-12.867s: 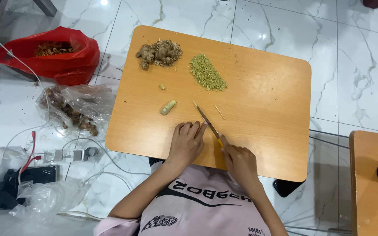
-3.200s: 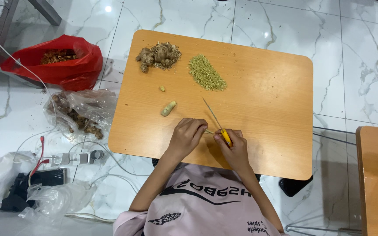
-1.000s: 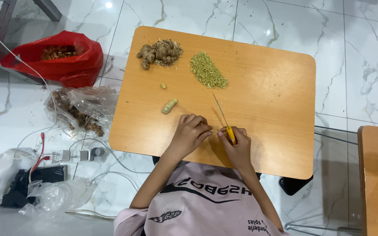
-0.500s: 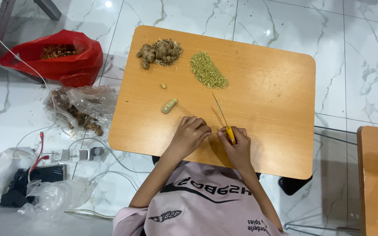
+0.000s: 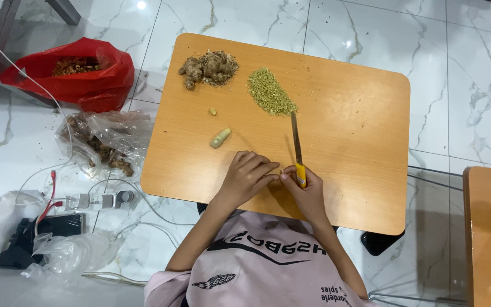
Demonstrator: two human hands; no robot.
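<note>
Knife gripped in rt hand; lt hand touching it

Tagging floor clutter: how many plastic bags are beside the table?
3: red bag by the table's far-left corner, clear bag of roots below it, crumpled clear bag near the cables. Others may lie outside the frame.

The knife has a yellow handle and a thin, narrow blade. Its handle sits in the right grip, and the blade runs straight away from that grip, lying low over the tabletop with its tip pointing at the heap of chopped greenish bits just beyond. The left grip rests fingers-down beside the handle, fingertips meeting the right grip. What lies under them is hidden.
</note>
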